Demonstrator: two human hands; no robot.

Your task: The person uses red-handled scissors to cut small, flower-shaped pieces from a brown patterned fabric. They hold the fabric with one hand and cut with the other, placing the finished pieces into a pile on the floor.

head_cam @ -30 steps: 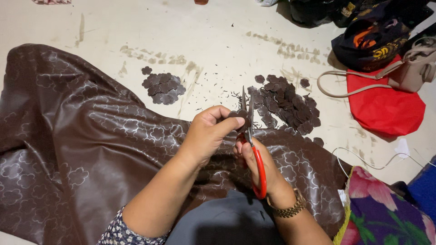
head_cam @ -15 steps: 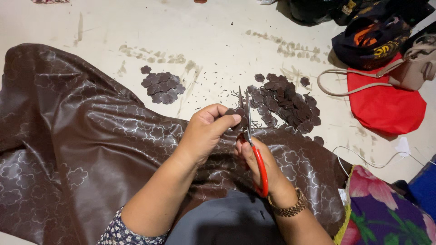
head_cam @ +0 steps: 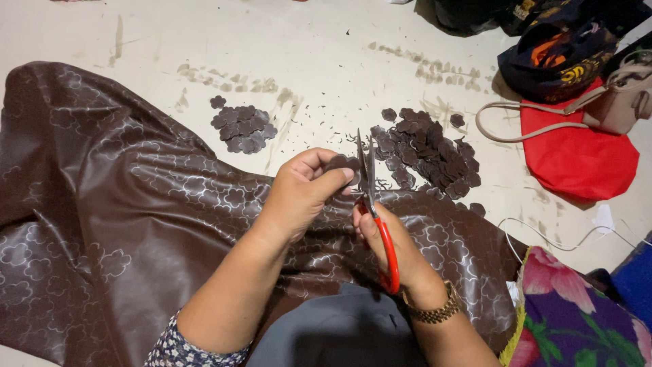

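My left hand (head_cam: pixel 299 194) pinches a small dark brown fabric piece (head_cam: pixel 341 164) between thumb and fingers. My right hand (head_cam: pixel 397 251) grips red-handled scissors (head_cam: pixel 380 224), whose blades point up and sit against the piece's right edge. Both hands hover over a large brown cloth (head_cam: pixel 115 217) with a pale flower-outline pattern, spread across the floor and my lap. Two heaps of cut brown flower shapes lie beyond: a small heap (head_cam: pixel 242 127) to the left and a larger heap (head_cam: pixel 428 149) to the right.
Tiny brown scraps dot the pale floor around the heaps. A red cloth (head_cam: pixel 577 156), a beige handbag with a strap (head_cam: pixel 621 102) and a dark bag (head_cam: pixel 564 54) lie at the right. A flowered purple fabric (head_cam: pixel 570 312) sits at the lower right, near a white cable (head_cam: pixel 543 234).
The hands have stayed in place; the scissors and the small piece have shifted only slightly as the piece turns in my left fingers.
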